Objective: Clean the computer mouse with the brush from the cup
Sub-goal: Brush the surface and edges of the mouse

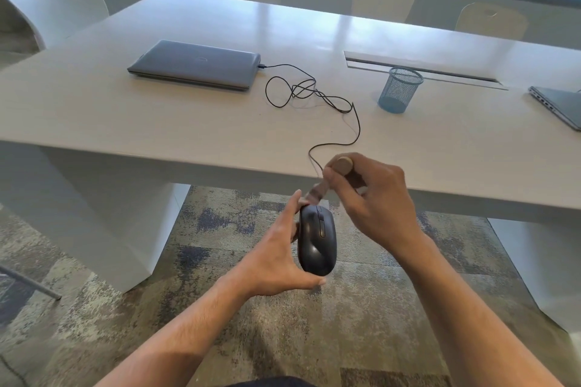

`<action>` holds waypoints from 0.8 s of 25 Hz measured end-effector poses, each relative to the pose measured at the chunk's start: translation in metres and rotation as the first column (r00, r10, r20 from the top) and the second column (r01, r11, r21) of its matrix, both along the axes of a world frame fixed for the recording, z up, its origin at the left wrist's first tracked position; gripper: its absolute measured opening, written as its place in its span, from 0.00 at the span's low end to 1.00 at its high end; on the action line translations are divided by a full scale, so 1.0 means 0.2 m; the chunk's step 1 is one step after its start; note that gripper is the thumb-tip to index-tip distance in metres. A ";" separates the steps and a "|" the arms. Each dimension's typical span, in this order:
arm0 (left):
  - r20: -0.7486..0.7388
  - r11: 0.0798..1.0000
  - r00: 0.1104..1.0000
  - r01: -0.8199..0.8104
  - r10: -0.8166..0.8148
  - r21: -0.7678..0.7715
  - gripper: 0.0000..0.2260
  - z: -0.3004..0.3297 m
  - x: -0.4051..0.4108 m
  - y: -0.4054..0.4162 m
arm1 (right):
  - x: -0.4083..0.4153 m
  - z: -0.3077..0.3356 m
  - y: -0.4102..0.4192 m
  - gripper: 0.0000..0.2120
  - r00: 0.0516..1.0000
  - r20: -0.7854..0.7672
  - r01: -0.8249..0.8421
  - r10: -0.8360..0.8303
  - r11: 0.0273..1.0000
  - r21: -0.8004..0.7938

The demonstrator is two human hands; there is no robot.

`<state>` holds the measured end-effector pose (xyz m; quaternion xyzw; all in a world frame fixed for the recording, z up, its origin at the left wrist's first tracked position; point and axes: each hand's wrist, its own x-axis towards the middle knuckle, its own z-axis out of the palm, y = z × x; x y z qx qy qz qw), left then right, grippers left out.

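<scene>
Mouse (pixel 317 239) points away, long axis toward the counter (pixel 157 116) — left hand (pixel 276 261) fingers wrapped around it; right hand (pixel 374 198) fingers pinch the brush (pixel 341 168), bristles at its front.

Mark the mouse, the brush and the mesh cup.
mouse (pixel 317 242), head view, middle of its black top shell.
brush (pixel 343 164), head view, round end of its handle.
mesh cup (pixel 400 89), head view, blue side wall.

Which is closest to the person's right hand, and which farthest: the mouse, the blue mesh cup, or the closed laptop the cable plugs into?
From the right hand, seen by the head camera:
1. Mouse: just below it, off the table's near edge, held in the left hand.
2. Blue mesh cup: on the table, beyond the hand and slightly right.
3. Closed laptop: farthest, at the far left.
</scene>
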<state>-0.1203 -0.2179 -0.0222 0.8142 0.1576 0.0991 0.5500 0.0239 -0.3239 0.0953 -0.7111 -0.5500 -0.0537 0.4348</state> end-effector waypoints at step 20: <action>0.126 1.000 0.992 0.016 -0.017 0.011 0.64 0.00 -0.04 0.00 | -0.01 0.06 -0.03 0.01 0.907 -0.079 -0.419 0.414 0.867 -0.271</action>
